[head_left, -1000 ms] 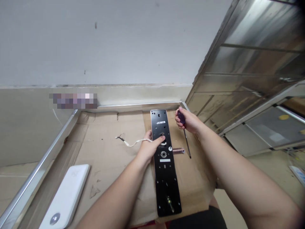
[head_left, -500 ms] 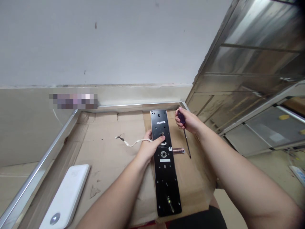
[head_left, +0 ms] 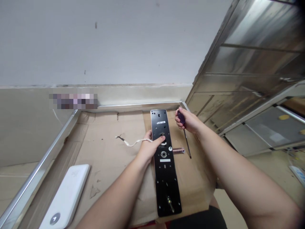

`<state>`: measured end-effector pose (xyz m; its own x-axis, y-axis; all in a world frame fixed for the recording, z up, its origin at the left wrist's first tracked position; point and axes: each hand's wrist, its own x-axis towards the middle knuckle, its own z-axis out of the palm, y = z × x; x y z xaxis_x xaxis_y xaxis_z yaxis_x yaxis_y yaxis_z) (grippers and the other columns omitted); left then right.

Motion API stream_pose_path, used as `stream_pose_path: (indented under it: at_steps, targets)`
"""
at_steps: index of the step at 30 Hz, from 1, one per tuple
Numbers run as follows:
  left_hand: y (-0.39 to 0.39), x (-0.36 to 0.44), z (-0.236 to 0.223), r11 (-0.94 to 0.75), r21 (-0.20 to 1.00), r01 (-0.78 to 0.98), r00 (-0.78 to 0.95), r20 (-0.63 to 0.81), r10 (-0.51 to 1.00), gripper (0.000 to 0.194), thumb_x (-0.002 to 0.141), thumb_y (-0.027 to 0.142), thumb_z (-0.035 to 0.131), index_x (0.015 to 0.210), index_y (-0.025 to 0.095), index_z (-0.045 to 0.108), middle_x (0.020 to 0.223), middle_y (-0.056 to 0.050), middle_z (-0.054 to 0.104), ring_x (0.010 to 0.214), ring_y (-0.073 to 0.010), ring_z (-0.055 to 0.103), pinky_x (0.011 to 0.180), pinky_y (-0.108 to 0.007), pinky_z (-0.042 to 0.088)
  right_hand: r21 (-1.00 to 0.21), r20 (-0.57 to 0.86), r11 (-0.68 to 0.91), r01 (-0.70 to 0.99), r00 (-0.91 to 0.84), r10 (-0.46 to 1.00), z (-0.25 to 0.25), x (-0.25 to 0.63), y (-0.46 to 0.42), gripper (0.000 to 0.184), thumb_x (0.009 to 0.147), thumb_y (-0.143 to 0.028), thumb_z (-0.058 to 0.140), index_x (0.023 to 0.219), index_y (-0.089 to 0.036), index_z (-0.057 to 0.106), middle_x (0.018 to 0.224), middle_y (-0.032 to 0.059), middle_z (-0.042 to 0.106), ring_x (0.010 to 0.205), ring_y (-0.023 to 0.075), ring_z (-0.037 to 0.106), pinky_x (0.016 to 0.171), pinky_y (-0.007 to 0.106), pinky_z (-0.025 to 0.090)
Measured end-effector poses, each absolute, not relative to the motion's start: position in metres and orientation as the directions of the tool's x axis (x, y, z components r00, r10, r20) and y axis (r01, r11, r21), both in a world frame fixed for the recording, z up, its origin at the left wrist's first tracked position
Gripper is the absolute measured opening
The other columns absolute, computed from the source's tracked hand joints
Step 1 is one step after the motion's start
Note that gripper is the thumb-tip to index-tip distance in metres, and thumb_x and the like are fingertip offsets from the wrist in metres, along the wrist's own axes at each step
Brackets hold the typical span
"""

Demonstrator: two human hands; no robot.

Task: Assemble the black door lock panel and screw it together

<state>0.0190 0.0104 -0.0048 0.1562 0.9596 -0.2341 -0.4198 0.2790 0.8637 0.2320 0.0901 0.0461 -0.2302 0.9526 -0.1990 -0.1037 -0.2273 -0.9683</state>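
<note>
A long black lock panel (head_left: 166, 178) lies lengthwise on brown cardboard (head_left: 107, 159). My left hand (head_left: 149, 149) grips its left edge near the middle, thumb pressed on the face beside a round hole. A white cable (head_left: 133, 142) runs leftward from under that hand. My right hand (head_left: 187, 121) is closed round the purple handle of a screwdriver (head_left: 187, 144), whose shaft points down toward me, right of the panel. A small pinkish metal lever (head_left: 178, 150) sticks out from the panel's right edge.
A white flat device (head_left: 68, 195) lies on the cardboard at lower left. A metal rail (head_left: 47, 156) borders the left and far sides. Shiny metal shelving (head_left: 250, 79) rises at the right. A grey wall stands behind.
</note>
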Motion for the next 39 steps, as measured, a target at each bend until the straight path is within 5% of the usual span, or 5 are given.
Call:
stream_pose_path:
  at_steps: [16, 39]
  targets:
    - [0.0101, 0.0220, -0.0119, 0.214, 0.834, -0.508, 0.092, -0.195, 0.977, 0.079, 0.063, 0.023, 0.091, 0.129, 0.023, 0.048, 0.131, -0.012, 0.068, 0.112, -0.0261, 0.069, 0.099, -0.041, 0.052, -0.968, -0.208, -0.234, -0.092, -0.228, 0.951, 0.0465, 0.2309, 0.0896, 0.040, 0.088, -0.064, 0.059, 0.089, -0.026, 0.047, 0.059, -0.0064, 0.047, 0.041, 0.0085, 0.039, 0.039, 0.019, 0.023]
    - [0.0116, 0.0209, -0.0107, 0.169, 0.885, -0.434, 0.087, -0.145, 0.986, 0.069, 0.066, 0.025, 0.089, 0.123, 0.020, 0.050, 0.127, -0.013, 0.068, 0.115, -0.0270, 0.066, 0.102, -0.041, 0.049, -0.966, -0.202, -0.232, -0.111, -0.229, 0.952, 0.0458, 0.2316, 0.0896, 0.037, 0.090, -0.061, 0.058, 0.089, -0.025, 0.048, 0.058, -0.0058, 0.048, 0.040, 0.0088, 0.040, 0.038, 0.019, 0.023]
